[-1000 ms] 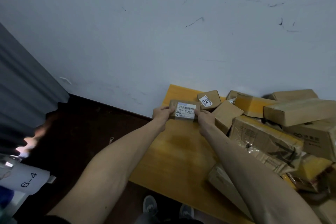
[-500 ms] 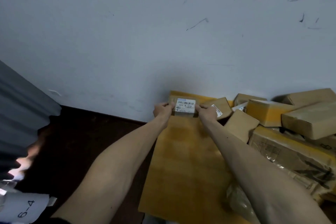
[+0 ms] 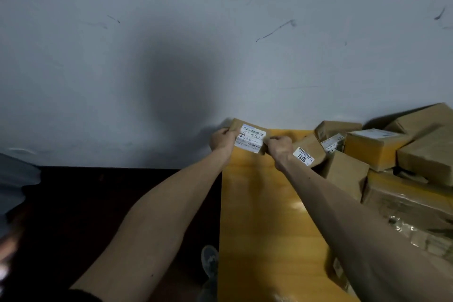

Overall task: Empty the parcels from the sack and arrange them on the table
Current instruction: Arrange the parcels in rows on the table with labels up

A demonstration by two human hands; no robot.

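**Box going into the back-left corner**

Head view, the only one we get. We've got the box (image 3: 250,138) between both hands. The left hand (image 3: 221,141) grips its left end and the right hand (image 3: 279,148) pinches its right end, fingers curled round it on both sides. The label faces us. The long axis runs left to right, along the wall (image 3: 171,56), with the right end dipped a bit.

The box is at the far-left corner of the table (image 3: 269,216), right up by the wall. We can't tell if it's touching the tabletop yet or hanging just above it. The spot looks to be straight under the hands, so we reckon the next bit is just down and let go. Both hands are equally near. The right one has the tighter side, with the 1011 box (image 3: 310,152) just beside its wrist and the pile (image 3: 375,149) further right. The left end is at the table's edge, so overhang is the thing to watch.

Versus a second ago, the box was further out from the wall, nearer us and closer to level. Now it's pushed back into the corner. The grip hasn't changed.
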